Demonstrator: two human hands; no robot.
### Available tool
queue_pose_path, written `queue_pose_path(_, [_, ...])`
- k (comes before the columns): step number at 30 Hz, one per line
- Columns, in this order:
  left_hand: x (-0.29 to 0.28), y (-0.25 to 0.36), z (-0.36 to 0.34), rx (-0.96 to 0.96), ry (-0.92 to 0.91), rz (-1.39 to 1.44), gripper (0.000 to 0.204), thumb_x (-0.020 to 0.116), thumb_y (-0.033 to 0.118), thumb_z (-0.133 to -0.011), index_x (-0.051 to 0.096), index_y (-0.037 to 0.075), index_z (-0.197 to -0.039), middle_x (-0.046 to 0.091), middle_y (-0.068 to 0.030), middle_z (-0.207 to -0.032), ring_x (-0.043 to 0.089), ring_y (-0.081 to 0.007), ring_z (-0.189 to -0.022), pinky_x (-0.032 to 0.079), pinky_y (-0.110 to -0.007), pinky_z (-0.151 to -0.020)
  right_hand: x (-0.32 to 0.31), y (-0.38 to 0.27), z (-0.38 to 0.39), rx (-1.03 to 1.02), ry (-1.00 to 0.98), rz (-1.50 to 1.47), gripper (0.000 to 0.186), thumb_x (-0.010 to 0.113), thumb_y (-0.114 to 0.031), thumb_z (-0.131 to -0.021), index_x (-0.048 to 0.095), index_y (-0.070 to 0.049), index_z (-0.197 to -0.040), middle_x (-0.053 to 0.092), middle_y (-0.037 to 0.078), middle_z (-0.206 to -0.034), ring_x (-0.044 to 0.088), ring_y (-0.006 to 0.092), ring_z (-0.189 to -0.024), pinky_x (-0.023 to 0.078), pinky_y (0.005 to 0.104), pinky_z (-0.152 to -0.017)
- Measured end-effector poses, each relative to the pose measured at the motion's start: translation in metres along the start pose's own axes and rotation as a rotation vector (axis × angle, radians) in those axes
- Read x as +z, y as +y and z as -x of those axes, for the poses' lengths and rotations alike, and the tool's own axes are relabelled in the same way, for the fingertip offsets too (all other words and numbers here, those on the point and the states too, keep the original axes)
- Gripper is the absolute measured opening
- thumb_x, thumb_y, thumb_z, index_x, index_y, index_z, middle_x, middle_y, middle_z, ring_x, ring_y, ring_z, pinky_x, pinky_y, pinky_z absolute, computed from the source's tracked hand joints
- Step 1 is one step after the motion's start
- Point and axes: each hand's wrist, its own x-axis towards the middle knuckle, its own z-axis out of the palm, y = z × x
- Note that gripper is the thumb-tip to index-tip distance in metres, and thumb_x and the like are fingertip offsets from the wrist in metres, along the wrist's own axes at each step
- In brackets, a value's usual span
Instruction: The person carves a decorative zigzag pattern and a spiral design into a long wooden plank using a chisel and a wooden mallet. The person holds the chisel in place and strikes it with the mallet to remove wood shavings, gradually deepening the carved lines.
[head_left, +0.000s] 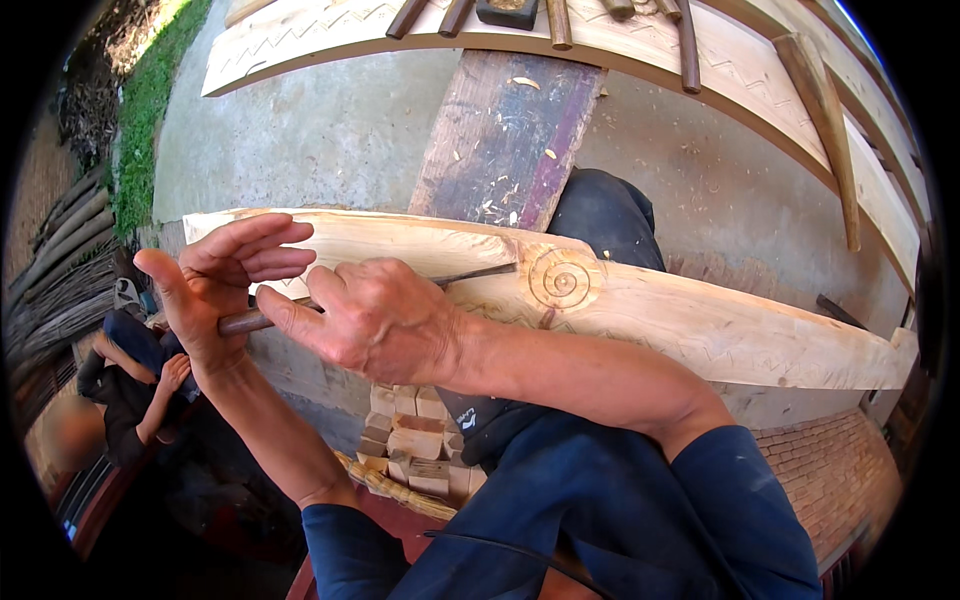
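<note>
My right hand [375, 312] is wrapped round a wood-handled chisel [478, 273]. The forefinger stretches back along its handle. The blade points right, its tip on the pale wooden beam [720, 325] at the edge of a raised round carving [562, 280] with concentric rings. My left hand [225, 275] is open, fingers stretched and thumb apart, its palm against or just beside the handle's butt; exact contact cannot be made out. Zigzag lines are cut into the beam, which lies across in front of my body.
A stained plank [500, 140] with shavings runs away from the beam. Beyond, another zigzag-carved beam [290, 45] carries several tools and a wooden mallet [820, 130]. Cut wood blocks [415, 440] lie in a basket below. Another person [130, 390] sits at the left.
</note>
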Motion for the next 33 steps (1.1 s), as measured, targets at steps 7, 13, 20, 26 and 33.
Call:
queue_pose_path(7, [0.000, -0.002, -0.006, -0.010, 0.005, -0.034, 0.137, 0.022, 0.104, -0.087, 0.070, -0.019, -0.126, 0.077, -0.0325, -0.118, 0.082, -0.0346, -0.098, 0.068, -0.042, -0.091, -0.005, 0.001, -0.001, 0.013, -0.030, 0.013, 0.047, 0.069, -0.012, -0.089, 0.076, -0.009, -0.135, 0.059, 0.008, -0.076, 0.068, 0.0207, -0.059, 0.057, 0.0335, -0.051])
queue_pose_path(13, [-0.001, -0.001, -0.010, -0.017, -0.032, -0.040, 0.133, 0.021, 0.101, -0.091, 0.070, -0.018, -0.126, 0.077, -0.0325, -0.119, 0.082, -0.0348, -0.100, 0.067, -0.041, -0.093, -0.003, 0.002, -0.003, 0.037, -0.011, -0.003, 0.043, 0.070, -0.011, -0.088, 0.076, -0.008, -0.131, 0.059, 0.008, -0.075, 0.069, 0.0205, -0.060, 0.057, 0.0342, -0.051])
queue_pose_path(20, [0.001, -0.003, -0.018, -0.044, -0.069, -0.017, 0.128, 0.021, 0.096, -0.096, 0.070, -0.018, -0.127, 0.076, -0.0338, -0.122, 0.081, -0.0365, -0.105, 0.067, -0.043, -0.094, -0.004, 0.004, -0.002, 0.096, -0.011, -0.062, 0.042, 0.072, -0.011, -0.089, 0.075, -0.010, -0.130, 0.059, 0.007, -0.073, 0.068, 0.0218, -0.058, 0.056, 0.0356, -0.050])
queue_pose_path(26, [0.007, 0.012, -0.016, 0.002, -0.099, -0.002, 0.129, 0.022, 0.096, -0.095, 0.069, -0.019, -0.128, 0.075, -0.0353, -0.121, 0.081, -0.0370, -0.105, 0.067, -0.045, -0.094, -0.009, 0.002, -0.003, 0.056, 0.006, -0.040, 0.043, 0.072, -0.010, -0.087, 0.075, -0.010, -0.130, 0.057, 0.006, -0.074, 0.067, 0.0214, -0.059, 0.055, 0.0355, -0.050])
queue_pose_path(33, [-0.007, 0.012, -0.015, 0.010, -0.178, 0.016, 0.126, 0.030, 0.094, -0.097, 0.059, -0.022, -0.138, 0.069, -0.0388, -0.132, 0.078, -0.0400, -0.112, 0.065, -0.047, -0.100, -0.006, 0.002, -0.005, 0.045, 0.030, -0.021, 0.044, 0.072, -0.012, -0.086, 0.075, -0.009, -0.130, 0.056, 0.006, -0.075, 0.066, 0.0193, -0.058, 0.055, 0.0337, -0.051])
